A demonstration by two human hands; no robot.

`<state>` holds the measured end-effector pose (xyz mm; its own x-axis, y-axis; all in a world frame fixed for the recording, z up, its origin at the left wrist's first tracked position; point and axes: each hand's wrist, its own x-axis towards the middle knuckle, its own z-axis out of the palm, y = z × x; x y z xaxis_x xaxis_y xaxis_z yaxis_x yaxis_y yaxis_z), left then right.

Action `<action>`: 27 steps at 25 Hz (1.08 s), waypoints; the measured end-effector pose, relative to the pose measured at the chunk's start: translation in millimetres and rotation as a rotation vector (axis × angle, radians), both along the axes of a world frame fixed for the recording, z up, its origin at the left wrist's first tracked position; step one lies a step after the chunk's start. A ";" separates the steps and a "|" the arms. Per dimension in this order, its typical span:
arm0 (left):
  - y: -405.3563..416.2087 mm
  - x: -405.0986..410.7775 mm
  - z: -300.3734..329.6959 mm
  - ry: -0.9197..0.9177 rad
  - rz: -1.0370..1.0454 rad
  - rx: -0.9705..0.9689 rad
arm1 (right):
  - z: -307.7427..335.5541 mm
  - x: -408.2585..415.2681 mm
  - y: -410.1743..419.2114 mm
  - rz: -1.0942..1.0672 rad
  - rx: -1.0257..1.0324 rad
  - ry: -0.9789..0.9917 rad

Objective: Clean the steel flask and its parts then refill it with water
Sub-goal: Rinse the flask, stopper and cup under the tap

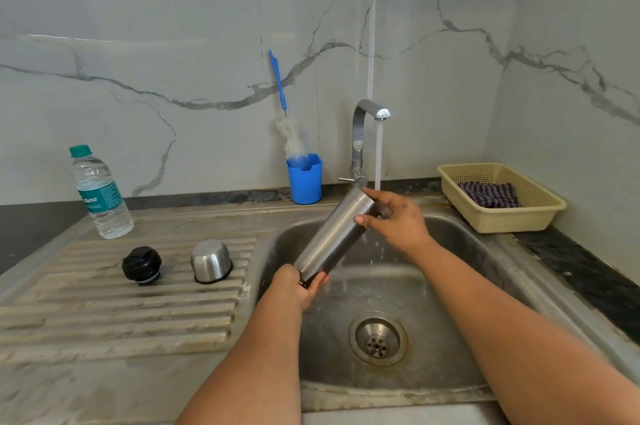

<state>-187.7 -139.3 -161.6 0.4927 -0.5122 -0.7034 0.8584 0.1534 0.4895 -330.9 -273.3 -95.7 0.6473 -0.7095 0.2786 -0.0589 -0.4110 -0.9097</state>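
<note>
Head view: one steel flask is held tilted over the sink, gripped at its near end by the left hand and far end by the right hand. One steel cup and one black stopper are set left, apart, on the drainboard.

My forearms are bare up to the frame's edge, with no sleeve showing. My left hand and right hand are bare too, nails short.
</note>
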 end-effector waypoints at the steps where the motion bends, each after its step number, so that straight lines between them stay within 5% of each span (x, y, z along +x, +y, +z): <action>1: -1.5 -1.7 -1.7 -0.015 -0.026 0.009 | 1.0 -1.1 -0.4 -0.041 0.018 -0.043; 7: -13.6 -15.7 3.3 -0.107 -0.227 0.085 | 9.3 -4.4 -12.2 -0.186 -0.272 0.263; 13: -9.8 -14.8 6.5 -0.068 -0.182 0.072 | 11.1 -13.7 -12.4 -0.298 -0.131 0.041; 18: -9.8 -11.6 8.6 -0.146 -0.124 0.075 | 2.1 -4.5 -14.4 -0.233 -0.281 0.477; 24: -18.4 -22.5 30.1 -0.745 -0.135 0.040 | -20.2 -34.3 -26.6 -0.157 -0.323 1.022; 27: -22.9 -37.5 41.7 -1.083 -0.224 0.052 | -25.2 -32.5 -17.0 -0.205 -0.461 1.092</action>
<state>-225.2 -162.2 -120.0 0.7606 -0.6489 0.0200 -0.0216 0.0055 0.9998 -363.4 -290.3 -120.9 0.5867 -0.8045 -0.0921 -0.8091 -0.5776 -0.1087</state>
